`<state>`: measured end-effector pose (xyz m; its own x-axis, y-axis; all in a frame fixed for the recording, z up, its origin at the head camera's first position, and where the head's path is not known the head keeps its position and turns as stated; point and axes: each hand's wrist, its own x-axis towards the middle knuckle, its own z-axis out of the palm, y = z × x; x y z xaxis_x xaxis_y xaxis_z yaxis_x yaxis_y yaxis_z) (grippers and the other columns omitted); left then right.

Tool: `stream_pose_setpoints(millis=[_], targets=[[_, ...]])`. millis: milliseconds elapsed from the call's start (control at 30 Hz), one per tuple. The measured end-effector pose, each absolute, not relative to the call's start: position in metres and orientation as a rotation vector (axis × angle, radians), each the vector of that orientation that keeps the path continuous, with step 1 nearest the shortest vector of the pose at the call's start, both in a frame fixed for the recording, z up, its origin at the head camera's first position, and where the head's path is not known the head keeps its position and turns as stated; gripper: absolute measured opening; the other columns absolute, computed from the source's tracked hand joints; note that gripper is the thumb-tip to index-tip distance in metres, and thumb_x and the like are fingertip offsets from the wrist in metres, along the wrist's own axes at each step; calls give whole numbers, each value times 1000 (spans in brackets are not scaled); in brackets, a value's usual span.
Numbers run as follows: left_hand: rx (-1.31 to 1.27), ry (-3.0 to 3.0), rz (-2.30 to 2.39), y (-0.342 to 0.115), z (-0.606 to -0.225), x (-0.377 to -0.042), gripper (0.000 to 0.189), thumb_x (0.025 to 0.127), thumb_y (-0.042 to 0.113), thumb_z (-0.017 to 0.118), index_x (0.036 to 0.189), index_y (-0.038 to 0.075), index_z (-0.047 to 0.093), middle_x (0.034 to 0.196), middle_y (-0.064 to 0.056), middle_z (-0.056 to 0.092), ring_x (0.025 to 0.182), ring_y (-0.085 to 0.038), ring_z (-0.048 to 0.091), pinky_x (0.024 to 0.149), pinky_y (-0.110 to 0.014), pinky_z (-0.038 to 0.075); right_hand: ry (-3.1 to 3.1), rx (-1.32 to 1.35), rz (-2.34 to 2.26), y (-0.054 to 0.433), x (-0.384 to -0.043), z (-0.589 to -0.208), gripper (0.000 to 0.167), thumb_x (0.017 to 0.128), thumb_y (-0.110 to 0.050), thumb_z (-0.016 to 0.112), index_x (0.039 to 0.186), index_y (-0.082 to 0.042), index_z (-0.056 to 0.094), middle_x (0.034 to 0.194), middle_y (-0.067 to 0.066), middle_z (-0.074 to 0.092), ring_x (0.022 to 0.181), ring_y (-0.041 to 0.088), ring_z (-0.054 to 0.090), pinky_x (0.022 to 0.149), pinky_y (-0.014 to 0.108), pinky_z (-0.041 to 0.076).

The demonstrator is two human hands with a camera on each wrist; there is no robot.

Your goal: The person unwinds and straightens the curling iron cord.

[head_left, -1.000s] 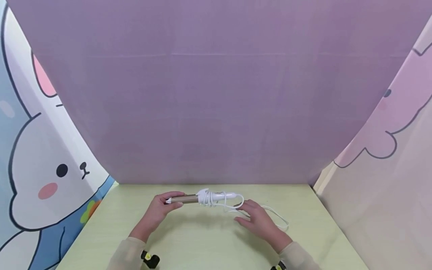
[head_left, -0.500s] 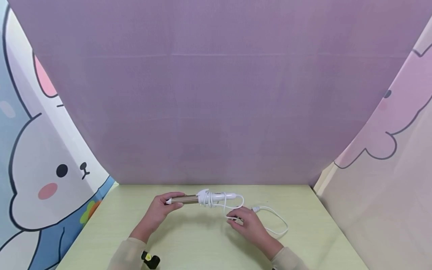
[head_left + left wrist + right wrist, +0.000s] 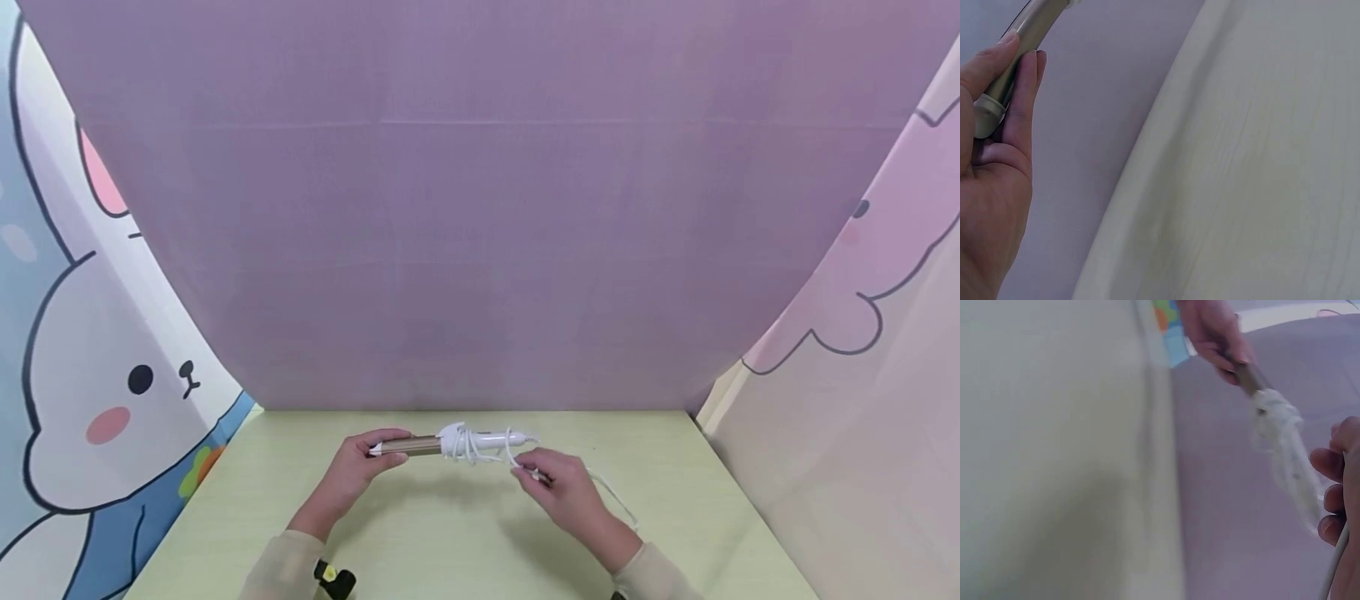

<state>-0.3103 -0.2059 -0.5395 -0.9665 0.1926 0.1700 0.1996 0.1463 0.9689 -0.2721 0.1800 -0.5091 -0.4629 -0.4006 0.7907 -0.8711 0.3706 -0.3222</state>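
Note:
My left hand [image 3: 348, 471] grips the gold barrel of a curling iron [image 3: 420, 445], thumb on one side and fingers on the other. The iron is held level above the table, its white handle pointing right. White cord [image 3: 468, 450] is wound in several loose turns around the handle's left part. To the right, my right hand [image 3: 573, 492] pinches the free stretch of cord just below the handle's end. In the left wrist view the barrel's pale tip [image 3: 989, 115] rests by the palm. The right wrist view is blurred; cord runs under the curled fingers [image 3: 1333, 499].
A pale wood-grain table [image 3: 442, 542] lies beneath both hands. A purple cloth [image 3: 480, 250] rises behind its far edge. Cartoon-printed cloth panels flank it, a rabbit [image 3: 112, 375] at left. The cord's tail [image 3: 618, 500] trails right of the right hand.
My right hand moved down and left to take the cord, then rose and shifted right, drawing a loop closer to the handle. The left hand and iron stay nearly still.

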Motion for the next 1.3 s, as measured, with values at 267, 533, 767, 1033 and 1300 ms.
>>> stream_pose_setpoints(millis=[267, 533, 767, 1033, 1300], targets=[[-414, -2390, -2014, -205, -538, -308, 39, 95, 19, 90, 133, 12, 81, 139, -13, 73, 102, -18, 69, 88, -40, 57, -1967, 1000, 937, 203, -303, -478, 25, 88, 11, 85, 103, -8, 81, 83, -3, 73, 61, -1, 47, 51, 13, 40], [-431, -2386, -2019, -205, -538, -308, 40, 96, 17, 89, 134, 10, 80, 138, -15, 73, 104, -17, 70, 87, -35, 57, -2075, 878, 948, 218, -328, -484, 17, 92, 7, 85, 99, -8, 81, 87, -2, 77, 65, 1, 57, 56, 16, 48], [-405, -2374, -2029, -206, -537, -309, 38, 95, 17, 90, 132, 13, 81, 140, -22, 71, 104, -17, 70, 85, -31, 56, -2140, 872, 946, 221, -338, -497, 15, 92, 5, 86, 96, -8, 81, 82, -5, 76, 68, 0, 62, 59, 20, 54], [-425, -2377, -2023, -206, -534, -307, 39, 97, 16, 87, 135, 10, 79, 138, -18, 71, 100, -17, 68, 85, -34, 56, -2254, 827, 870, 225, -341, -513, 8, 94, -2, 86, 95, -9, 83, 85, -5, 78, 72, 3, 66, 63, 26, 57], [-393, -2342, -2012, -208, -531, -307, 39, 97, 16, 88, 134, 12, 80, 131, -13, 75, 97, -16, 70, 84, -34, 58, -2392, 860, 891, 226, -334, -539, 10, 96, 1, 81, 100, -8, 83, 98, 2, 81, 88, 12, 77, 79, 33, 64]])
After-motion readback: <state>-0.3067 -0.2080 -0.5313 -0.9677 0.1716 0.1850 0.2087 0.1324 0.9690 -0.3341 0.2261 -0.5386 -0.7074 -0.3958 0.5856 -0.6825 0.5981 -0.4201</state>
